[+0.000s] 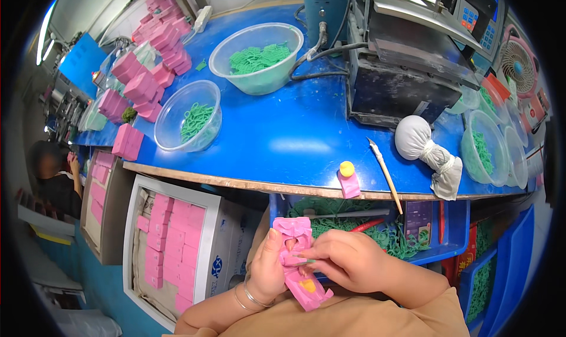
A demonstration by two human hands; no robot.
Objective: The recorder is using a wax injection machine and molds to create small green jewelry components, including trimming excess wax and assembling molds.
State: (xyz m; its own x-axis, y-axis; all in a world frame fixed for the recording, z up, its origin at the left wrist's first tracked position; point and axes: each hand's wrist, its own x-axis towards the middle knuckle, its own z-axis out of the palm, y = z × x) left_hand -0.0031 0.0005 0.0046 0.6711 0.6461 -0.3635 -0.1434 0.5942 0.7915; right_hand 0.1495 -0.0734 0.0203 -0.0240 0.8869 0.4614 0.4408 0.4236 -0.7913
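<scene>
My left hand (268,269) is closed around a pink rubber mould (306,296), held close to my body below the table edge. The mould looks spread apart, with ragged inner faces and a yellow patch on its lower part. The fingers of my right hand (345,257) are pinched together over the mould's middle. A thin bit of green (308,261) shows at those fingertips; its shape is too small to make out. Just ahead, on the table edge, stands a small pink block with a yellow round top (346,169). To its right lies a wooden-handled knife (386,175).
A tied white cloth bag (414,139) lies near a dark machine (407,83). Clear bowls (171,122) hold green pieces. Pink moulds (141,88) are stacked at left and fill a box (206,243) below. A blue drawer (463,228) holds green pieces. Another person (56,178) sits far left.
</scene>
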